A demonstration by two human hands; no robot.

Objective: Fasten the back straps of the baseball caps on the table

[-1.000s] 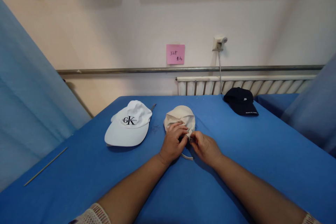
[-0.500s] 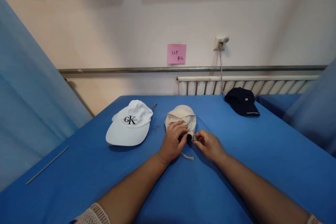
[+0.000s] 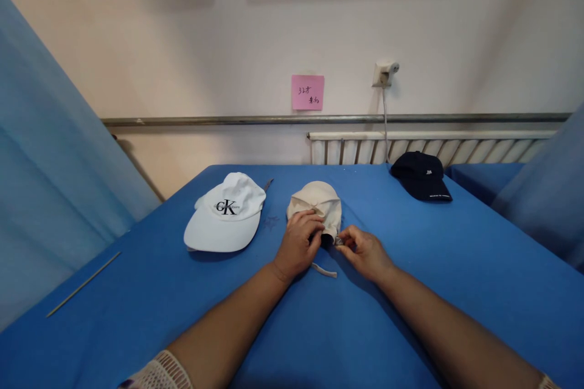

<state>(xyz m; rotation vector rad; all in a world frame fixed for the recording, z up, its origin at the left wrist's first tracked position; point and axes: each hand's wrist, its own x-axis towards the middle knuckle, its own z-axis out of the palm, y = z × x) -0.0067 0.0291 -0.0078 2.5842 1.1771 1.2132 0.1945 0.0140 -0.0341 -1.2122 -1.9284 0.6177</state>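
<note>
A beige cap (image 3: 316,192) lies on the blue-covered table in front of me, its back opening facing me. My left hand (image 3: 297,244) is closed on the cap's near left edge, the fingers curled over the crumpled cloth. Between thumb and fingertips, my right hand (image 3: 364,251) pinches a small metal buckle (image 3: 338,241) at the right side of the back opening. A loose beige strap (image 3: 325,271) trails onto the table below my left hand. Part of the cap's rear edge is hidden behind my left hand.
Left of the beige cap sits a white cap (image 3: 227,213) with black letters. A navy cap (image 3: 420,176) rests at the far right. One thin stick (image 3: 83,284) lies near the left edge of the blue table (image 3: 292,340). Behind stand a radiator (image 3: 349,151) and wall rail.
My left hand has shifted slightly left and down along the cap's edge, showing more of the dark back opening. The right hand keeps its pinch on the buckle.
</note>
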